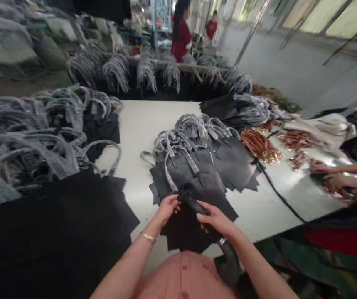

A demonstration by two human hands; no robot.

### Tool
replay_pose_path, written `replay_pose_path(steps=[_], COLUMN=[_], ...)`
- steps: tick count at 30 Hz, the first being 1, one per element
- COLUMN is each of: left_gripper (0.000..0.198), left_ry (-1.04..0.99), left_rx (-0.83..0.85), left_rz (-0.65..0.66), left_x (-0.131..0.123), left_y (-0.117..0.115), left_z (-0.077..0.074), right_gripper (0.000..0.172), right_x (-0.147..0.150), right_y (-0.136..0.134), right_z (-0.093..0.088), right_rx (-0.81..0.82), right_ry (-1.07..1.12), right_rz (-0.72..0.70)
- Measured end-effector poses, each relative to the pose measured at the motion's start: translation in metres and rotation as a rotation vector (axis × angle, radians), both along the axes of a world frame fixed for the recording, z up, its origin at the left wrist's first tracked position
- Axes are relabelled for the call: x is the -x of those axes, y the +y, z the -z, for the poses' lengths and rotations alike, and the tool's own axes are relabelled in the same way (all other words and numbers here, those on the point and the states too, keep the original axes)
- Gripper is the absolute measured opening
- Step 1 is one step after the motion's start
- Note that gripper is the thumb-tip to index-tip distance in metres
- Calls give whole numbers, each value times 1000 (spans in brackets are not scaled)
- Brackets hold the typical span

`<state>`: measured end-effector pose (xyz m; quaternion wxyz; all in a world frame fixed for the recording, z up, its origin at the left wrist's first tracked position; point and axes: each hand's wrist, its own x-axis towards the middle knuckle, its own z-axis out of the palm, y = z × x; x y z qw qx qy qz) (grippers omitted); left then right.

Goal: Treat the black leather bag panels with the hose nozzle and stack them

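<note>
Near the table's front edge, my left hand (168, 208) pinches a thin black strap (183, 192) that sits at the top of a black bag panel (181, 226). My right hand (212, 218) is wrapped round a black hand-held tool (196, 205), its tip close to the strap; I cannot make out its exact kind. A thick dark hose (230, 259) hangs below that hand. Just beyond both hands lie overlapping black panels (211, 187) with plastic-wrapped handles (193, 128).
Black panels (84, 220) and wrapped handles (41, 149) are heaped at left. Brown straps with gold-coloured metal ends (259, 145) lie at right on the white table (147, 114). Another person's hands (334, 176) work at far right. A black cord (281, 195) crosses the table.
</note>
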<state>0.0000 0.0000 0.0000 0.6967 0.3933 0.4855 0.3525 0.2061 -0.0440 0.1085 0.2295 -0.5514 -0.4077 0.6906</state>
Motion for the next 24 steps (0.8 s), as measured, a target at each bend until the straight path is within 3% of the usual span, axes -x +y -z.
replay_pose_path(steps=[3, 8, 11, 14, 17, 20, 24], left_gripper=[28, 26, 25, 26, 23, 13, 24], left_ry=[-49, -106, -140, -266, -310, -278, -234], left_rx=[45, 73, 113, 298, 438, 381, 230], left_rz=[-53, -118, -124, -147, -190, -248, -296], left_x=[-4, -12, -15, -16, -19, -24, -31], left_y=[-2, -6, -8, -9, -11, -16, -22], left_z=[-5, -14, -20, -23, -20, -14, -8], right_gripper=[70, 65, 64, 65, 66, 68, 68], right_x=[1, -3, -2, -4, -10, -17, -18], right_y=[5, 0, 1, 2, -5, -19, -29], right_z=[-9, -17, -17, -18, -20, -20, -12], right_rx=[-47, 11, -15, -50, -25, -13, -12], right_ry=[-44, 9, -9, -54, -87, -94, -83], right_rz=[77, 23, 89, 166, 155, 125, 94])
